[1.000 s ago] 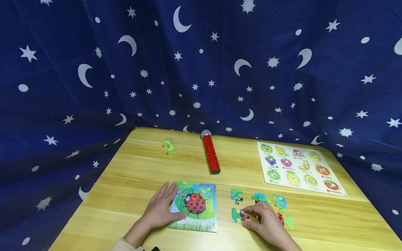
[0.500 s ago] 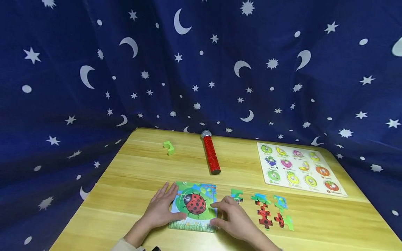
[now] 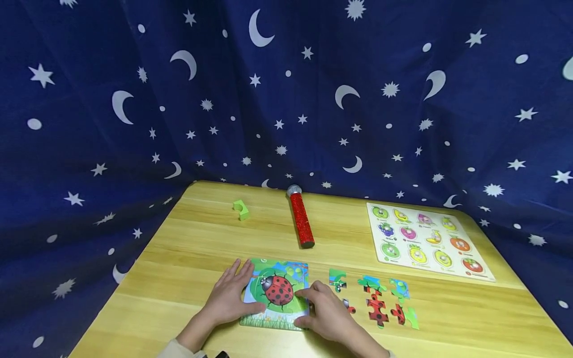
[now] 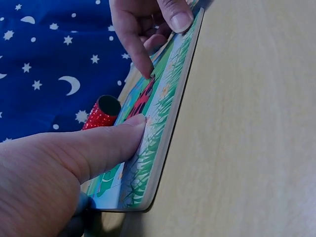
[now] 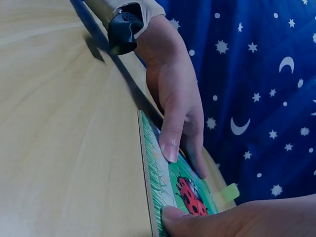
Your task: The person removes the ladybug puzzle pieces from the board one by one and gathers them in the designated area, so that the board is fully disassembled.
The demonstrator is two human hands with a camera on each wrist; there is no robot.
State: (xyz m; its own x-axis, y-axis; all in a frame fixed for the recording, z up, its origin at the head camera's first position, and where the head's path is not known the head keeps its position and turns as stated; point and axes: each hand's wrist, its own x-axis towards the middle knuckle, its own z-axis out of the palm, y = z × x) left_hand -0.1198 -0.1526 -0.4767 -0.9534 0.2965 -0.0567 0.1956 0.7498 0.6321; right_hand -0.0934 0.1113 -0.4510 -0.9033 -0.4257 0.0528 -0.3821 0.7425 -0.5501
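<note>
A square puzzle board (image 3: pixel 296 322) with a red ladybug picture lies flat on the table. My left hand (image 3: pixel 226 301) rests at its left side, fingers straight along the edge and thumb on the picture. In the left wrist view that thumb (image 4: pixel 111 148) presses near the ladybug. My right hand (image 3: pixel 330 312) touches the board's right side, index finger near the ladybug and thumb on the grass strip. Right of that hand lie loose jigsaw pieces: a green-and-blue one (image 3: pixel 336 278), a red spotted one (image 3: pixel 377 314) and several more. A ladybug-head piece (image 3: pixel 348 306) is partly hidden by the right hand.
A red glittery toy microphone (image 3: pixel 302 221) lies farther back. To its left is a light green arched block (image 3: pixel 243 211). A fruit peg board (image 3: pixel 403 254) lies at the back right. A dark blue star-and-moon cloth (image 3: pixel 286 99) hangs behind the table (image 3: pixel 197 258).
My right hand has left the loose pieces and moved left onto the puzzle board's right side, uncovering the red spotted pieces. The left hand has stayed in place.
</note>
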